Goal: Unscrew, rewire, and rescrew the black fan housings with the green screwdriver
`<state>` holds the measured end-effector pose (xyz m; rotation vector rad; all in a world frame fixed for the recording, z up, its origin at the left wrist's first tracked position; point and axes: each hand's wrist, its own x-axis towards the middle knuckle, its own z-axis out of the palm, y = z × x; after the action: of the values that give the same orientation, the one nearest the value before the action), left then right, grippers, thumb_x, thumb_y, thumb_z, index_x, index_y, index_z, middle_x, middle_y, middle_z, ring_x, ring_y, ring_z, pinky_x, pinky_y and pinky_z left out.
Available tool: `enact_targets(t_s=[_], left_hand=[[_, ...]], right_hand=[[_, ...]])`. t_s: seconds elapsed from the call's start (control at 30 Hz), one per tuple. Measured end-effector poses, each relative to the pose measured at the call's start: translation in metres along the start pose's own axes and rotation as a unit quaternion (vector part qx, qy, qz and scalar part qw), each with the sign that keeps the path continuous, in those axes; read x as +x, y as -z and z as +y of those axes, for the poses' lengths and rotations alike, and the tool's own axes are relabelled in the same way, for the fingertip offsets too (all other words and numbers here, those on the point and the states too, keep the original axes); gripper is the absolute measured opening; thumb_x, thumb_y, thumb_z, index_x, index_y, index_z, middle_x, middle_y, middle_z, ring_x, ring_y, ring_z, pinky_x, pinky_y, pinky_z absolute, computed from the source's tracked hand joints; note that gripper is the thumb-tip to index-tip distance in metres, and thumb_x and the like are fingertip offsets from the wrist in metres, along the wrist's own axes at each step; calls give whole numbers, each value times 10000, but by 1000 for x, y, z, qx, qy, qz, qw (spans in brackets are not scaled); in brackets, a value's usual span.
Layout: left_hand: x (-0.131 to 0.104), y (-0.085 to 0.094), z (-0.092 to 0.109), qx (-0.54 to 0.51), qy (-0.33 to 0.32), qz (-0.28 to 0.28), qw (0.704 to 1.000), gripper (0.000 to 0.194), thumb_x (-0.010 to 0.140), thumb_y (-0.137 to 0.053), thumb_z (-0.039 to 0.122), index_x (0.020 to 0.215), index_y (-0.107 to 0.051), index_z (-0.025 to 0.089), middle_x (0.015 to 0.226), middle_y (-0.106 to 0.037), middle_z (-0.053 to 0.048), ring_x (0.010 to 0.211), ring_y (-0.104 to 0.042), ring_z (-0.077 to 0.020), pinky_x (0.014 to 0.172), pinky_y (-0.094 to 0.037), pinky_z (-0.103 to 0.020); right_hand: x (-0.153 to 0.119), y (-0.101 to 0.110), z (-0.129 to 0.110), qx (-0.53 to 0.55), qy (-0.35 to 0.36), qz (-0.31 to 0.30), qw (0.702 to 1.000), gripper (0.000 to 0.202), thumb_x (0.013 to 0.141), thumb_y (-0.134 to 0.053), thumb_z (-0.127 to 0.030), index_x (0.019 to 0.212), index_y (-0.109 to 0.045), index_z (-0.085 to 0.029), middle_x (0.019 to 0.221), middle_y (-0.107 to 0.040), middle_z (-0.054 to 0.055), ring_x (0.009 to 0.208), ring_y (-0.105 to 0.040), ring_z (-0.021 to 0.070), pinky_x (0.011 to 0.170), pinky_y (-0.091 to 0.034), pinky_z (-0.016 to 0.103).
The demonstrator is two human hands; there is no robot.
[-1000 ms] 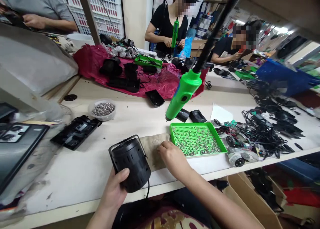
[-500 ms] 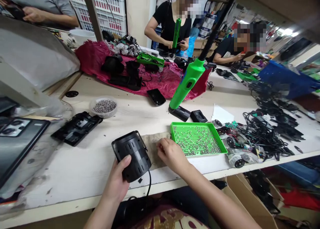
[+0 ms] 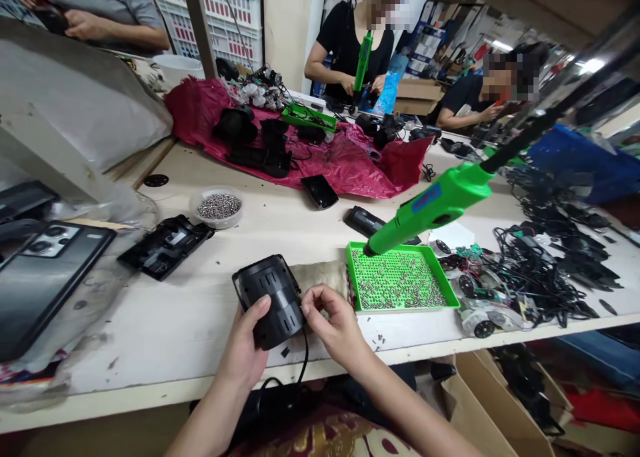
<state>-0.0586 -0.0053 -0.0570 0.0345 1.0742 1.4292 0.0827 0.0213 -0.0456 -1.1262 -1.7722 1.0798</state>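
Black housing (image 3: 273, 300) — axis aslant, top leftward

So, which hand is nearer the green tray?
Right. The right hand is close to the left edge of the green tray; the left hand is farther left, gripping the black casing.

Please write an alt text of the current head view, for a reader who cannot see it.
A person's left hand holds a slotted black housing at a white workbench, with the right hand close beside it. To the right, a green tool hangs slanted near a green tray of small screws; other people are in the background.
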Motion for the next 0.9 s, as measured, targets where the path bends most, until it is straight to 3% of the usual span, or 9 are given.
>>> enact_targets(t_s=[0.13,0.27,0.4,0.5,0.6,0.77,0.9], left_hand=[[-1,-2,2,-22,-5,2,1000,596,562,-854,348,1091,-649,166,898,-741,-7,830,-663,-161,692,-557,-234],[-1,-2,4,-48,7,10,999,516,563,-846,318,1023,-673,160,874,-749,-8,808,-671,-157,717,-561,-230],[-1,-3,5,-55,11,24,998,445,580,-825,285,980,-680,153,850,-746,-7,801,-672,-156,736,-559,-227],[-2,-4,4,-35,2,24,999,432,632,-793,273,1032,-666,173,895,-741,-5,821,-667,-152,731,-552,-226],[-3,-7,2,-8,-8,23,1000,432,665,-774,280,1071,-652,197,956,-730,-12,868,-665,-170,734,-548,-251],[-4,-19,1,35,-27,36,998,484,643,-804,295,1086,-625,219,1013,-704,-23,926,-653,-196,730,-531,-272],[-5,-29,2,72,-28,43,996,564,629,-826,325,1124,-575,221,937,-694,-21,823,-651,-174,676,-510,-261]], right_hand=[[-2,15,-1,-34,24,-4,999,104,900,-552,-223,881,-652,-199,820,-660,27,787,-619,161,729,-501,297],[-5,28,-1,-207,25,-63,976,195,949,-467,-168,986,-658,-189,906,-681,62,860,-647,178,770,-509,313],[-8,21,5,-278,5,-133,951,162,819,-532,-43,813,-642,-162,813,-639,51,719,-613,176,658,-472,287],[-8,16,10,-293,-3,-145,945,171,739,-522,-5,765,-597,-157,772,-609,43,686,-580,171,626,-443,278],[-8,20,12,-271,-8,-128,954,149,726,-527,-33,756,-550,-177,725,-582,10,645,-559,152,599,-431,257],[-11,28,-3,-194,-15,-44,980,93,906,-430,-175,844,-494,-200,725,-577,-4,630,-572,128,586,-476,232],[-9,15,-23,-160,91,5,983,73,912,-511,-232,854,-549,-208,883,-596,45,855,-601,180,759,-515,317]])
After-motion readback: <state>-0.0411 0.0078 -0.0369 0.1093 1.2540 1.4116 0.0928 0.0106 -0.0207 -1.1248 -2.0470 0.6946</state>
